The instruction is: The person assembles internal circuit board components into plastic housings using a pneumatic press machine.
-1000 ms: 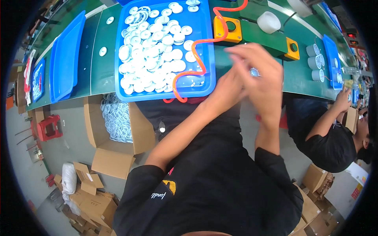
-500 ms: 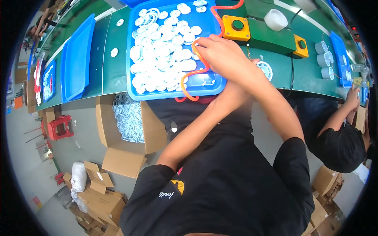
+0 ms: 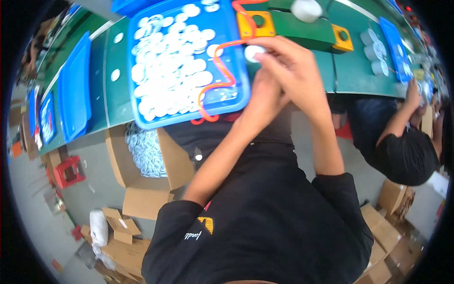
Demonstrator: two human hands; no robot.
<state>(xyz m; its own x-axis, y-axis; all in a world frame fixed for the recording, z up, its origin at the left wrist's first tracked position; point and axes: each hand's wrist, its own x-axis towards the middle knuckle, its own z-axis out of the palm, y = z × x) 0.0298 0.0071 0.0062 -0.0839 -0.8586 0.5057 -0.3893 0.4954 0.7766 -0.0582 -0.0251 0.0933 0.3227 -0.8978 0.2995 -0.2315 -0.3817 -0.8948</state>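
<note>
White disc pinched beside the loaded tray

Wearer at a green counter (image 3: 350, 71), both hands close together at the right edge of a blue tray (image 3: 242, 75). Right hand (image 3: 295, 71) uppermost: thumb and fingers closed on a white disc (image 3: 254, 53), which sits just beyond the tray's right rim, above the counter. Left hand (image 3: 264, 97) lower and partly behind the right; its fingertips are hidden, so cannot tell whether it grasps anything.

Tray: crowded with a heap of round white pieces (image 3: 170, 71), bare blue mostly along the right. Orange-red tube (image 3: 231, 43) winds across that bare part and hangs over the near rim.

Beyond the hands: yellow box with a dark button (image 3: 255, 23), then a green block (image 3: 300, 31), then a second yellow box (image 3: 343, 38). White rounded object (image 3: 306, 10) behind the block. Farther right, a row of white cups (image 3: 371, 52) near a small blue tray.

Left of the tray: two loose discs (image 3: 115, 75) on the counter, well apart; past them, an upturned-edged blue tray, seen slantwise.

Below the counter: open cardboard box (image 3: 175, 161) holding pale blue rings (image 3: 146, 154); red stool (image 3: 70, 171) farther left. Co-worker in a black shirt (image 3: 409, 158) at far right.
</note>
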